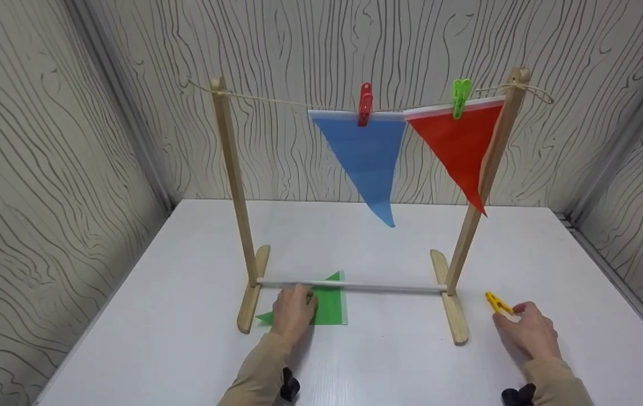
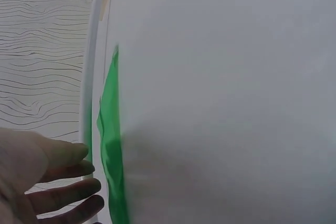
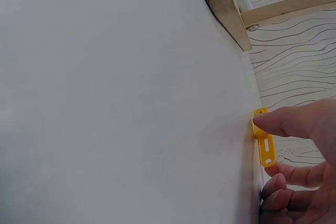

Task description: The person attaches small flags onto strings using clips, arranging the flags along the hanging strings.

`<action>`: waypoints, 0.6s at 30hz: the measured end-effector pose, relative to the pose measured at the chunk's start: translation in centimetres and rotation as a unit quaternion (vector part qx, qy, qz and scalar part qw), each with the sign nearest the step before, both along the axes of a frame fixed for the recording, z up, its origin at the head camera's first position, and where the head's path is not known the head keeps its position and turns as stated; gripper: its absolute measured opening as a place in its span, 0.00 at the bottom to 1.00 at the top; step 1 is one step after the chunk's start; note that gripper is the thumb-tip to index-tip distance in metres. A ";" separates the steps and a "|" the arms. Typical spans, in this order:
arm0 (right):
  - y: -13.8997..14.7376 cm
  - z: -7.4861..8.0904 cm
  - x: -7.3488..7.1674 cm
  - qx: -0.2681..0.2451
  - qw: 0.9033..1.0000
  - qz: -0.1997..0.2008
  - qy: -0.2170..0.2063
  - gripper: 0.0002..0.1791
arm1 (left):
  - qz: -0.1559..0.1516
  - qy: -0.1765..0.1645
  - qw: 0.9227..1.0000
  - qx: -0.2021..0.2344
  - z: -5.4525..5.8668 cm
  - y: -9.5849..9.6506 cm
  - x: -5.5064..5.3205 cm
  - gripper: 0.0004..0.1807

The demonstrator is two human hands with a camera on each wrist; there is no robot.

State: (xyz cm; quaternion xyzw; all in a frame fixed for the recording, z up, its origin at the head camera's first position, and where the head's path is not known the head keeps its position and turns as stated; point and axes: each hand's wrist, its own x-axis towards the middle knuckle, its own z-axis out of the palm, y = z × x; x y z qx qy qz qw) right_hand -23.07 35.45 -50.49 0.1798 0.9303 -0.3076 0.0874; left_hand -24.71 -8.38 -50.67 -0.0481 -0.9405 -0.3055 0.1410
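Note:
A green triangular flag (image 1: pixel 329 304) with a white edge strip lies on the table, partly under the white crossbar (image 1: pixel 391 286) of a wooden stand. Over its left part is my left hand (image 1: pixel 293 313), partly hiding it. The left wrist view shows this hand's fingers (image 2: pixel 68 198) loosely extended beside the green cloth. Right of the stand, my right hand (image 1: pixel 531 330) has thumb and index finger at the two handle ends of a yellow clothespin (image 1: pixel 499 303), pinching it at the table. In the right wrist view, the thumb overlaps one handle of the clothespin (image 3: pixel 266 148).
Between two wooden posts (image 1: pixel 234 180) runs a string (image 1: pixel 270 100). From it hang a blue flag (image 1: pixel 363 152) under a red clothespin (image 1: pixel 364 104) and a red flag (image 1: pixel 462 141) under a green clothespin (image 1: pixel 460 98). The stand's feet (image 1: pixel 453 316) reach toward me. Patterned walls surround the white table.

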 end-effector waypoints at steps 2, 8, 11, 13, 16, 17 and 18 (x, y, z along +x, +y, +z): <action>0.0 0.0 0.1 -0.004 1.000 -0.001 -0.001 0.39 | -0.001 0.012 1.000 -0.024 -0.1 0.2 0.0 0.04; -0.1 0.0 0.1 -0.012 1.000 -0.003 0.001 0.39 | -0.012 0.033 0.996 -0.082 -0.3 0.7 0.1 0.07; 0.0 -0.1 0.2 -0.013 1.000 -0.005 0.005 0.39 | -0.018 0.052 0.994 -0.094 -0.3 0.5 0.2 0.08; 0.0 0.0 0.2 -0.012 1.000 -0.005 0.006 0.39 | -0.018 0.064 0.992 -0.103 -0.3 0.4 0.1 0.09; 0.0 0.0 0.1 -0.012 1.000 -0.008 0.003 0.38 | -0.014 0.060 0.992 -0.109 -0.3 0.3 -0.1 0.10; 0.0 0.0 0.1 -0.012 1.000 -0.008 0.002 0.38 | -0.014 0.057 0.992 -0.108 -0.3 0.2 -0.2 0.10; 0.0 0.0 0.1 -0.012 1.000 -0.009 0.001 0.38 | -0.013 0.053 0.993 -0.105 -0.4 0.2 -0.2 0.11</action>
